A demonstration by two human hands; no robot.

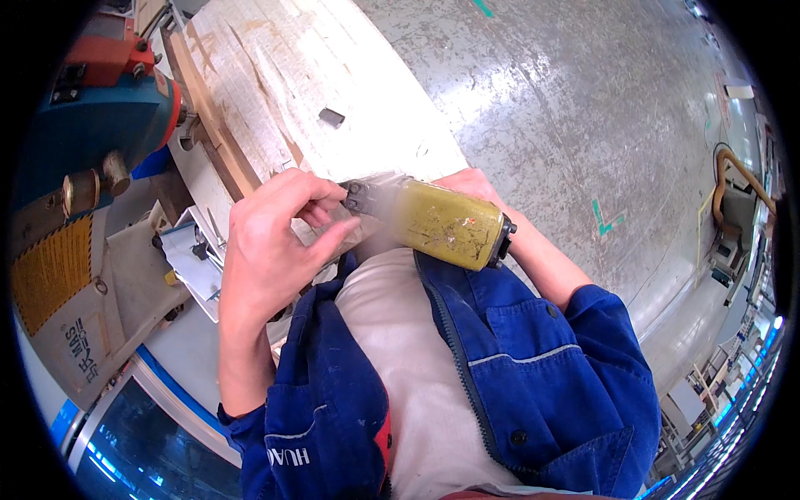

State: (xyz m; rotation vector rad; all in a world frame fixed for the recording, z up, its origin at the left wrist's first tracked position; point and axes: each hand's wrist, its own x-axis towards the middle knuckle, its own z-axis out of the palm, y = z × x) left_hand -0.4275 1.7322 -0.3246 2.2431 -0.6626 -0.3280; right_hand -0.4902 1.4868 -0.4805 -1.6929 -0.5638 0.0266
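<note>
An olive-yellow, box-shaped power tool (450, 221), scuffed and with a black end cap, lies crosswise just in front of my chest. My right hand (469, 182) is wrapped around it from the far side, its fingers mostly hidden by the body. The tool's narrower dark nose points left and is partly lost in blur. Beside that nose is my left hand (279, 225), thumb and bent fingers apart, the index fingertip at or close to the dark metal. I cannot tell whether they touch.
Beyond my hands stretches a pale worktop (367, 67) with a small dark piece (332, 117) on it. At the left stands a teal and red machine (117, 117); below it, a white tray (193, 258) holds small items. Grey floor (550, 92) lies to the right.
</note>
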